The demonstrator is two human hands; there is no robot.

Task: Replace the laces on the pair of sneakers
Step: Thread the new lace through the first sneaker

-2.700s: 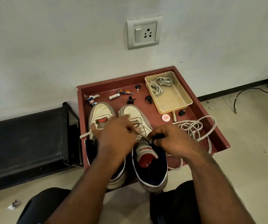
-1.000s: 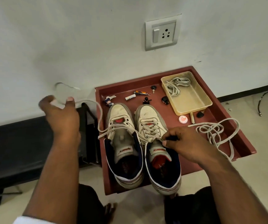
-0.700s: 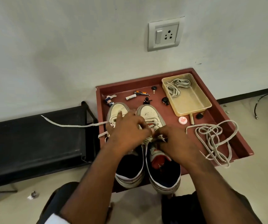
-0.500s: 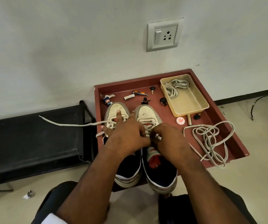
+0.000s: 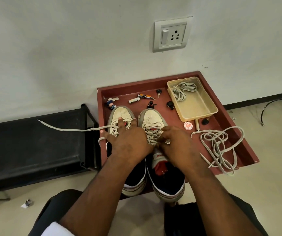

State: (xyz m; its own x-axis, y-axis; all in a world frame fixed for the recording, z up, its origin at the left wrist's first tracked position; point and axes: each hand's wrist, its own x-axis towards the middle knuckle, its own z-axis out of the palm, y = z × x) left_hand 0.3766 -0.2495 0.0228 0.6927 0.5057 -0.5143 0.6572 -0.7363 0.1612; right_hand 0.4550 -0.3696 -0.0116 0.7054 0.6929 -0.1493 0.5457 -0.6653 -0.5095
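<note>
white sneakers [image 5: 136, 143] under both hands

Red-brown tray [image 5: 249, 153] on the floor, set against a pale wall [image 5: 68, 48]. Wall socket with switch [image 5: 170, 36] above the tray's far edge. Along the tray's far side, left to right: small doll keychain [image 5: 111, 104], white battery [image 5: 134, 100], orange multi-tool [image 5: 144, 96], black key [image 5: 158, 92]. Slightly nearer: small dark figurine [image 5: 151, 105], black knob [image 5: 170, 105]. Clear yellowish plastic container [image 5: 199, 108] in the far right corner. Just near it, a round red-and-white badge [image 5: 188, 125], a small tan cylinder [image 5: 197, 124], another black piece [image 5: 205, 121]. Black bench [image 5: 31, 147] left of the tray. Black cable [image 5: 276, 106] on the floor, far right. Crumpled scrap [image 5: 27, 203] on the floor, near left.
</note>
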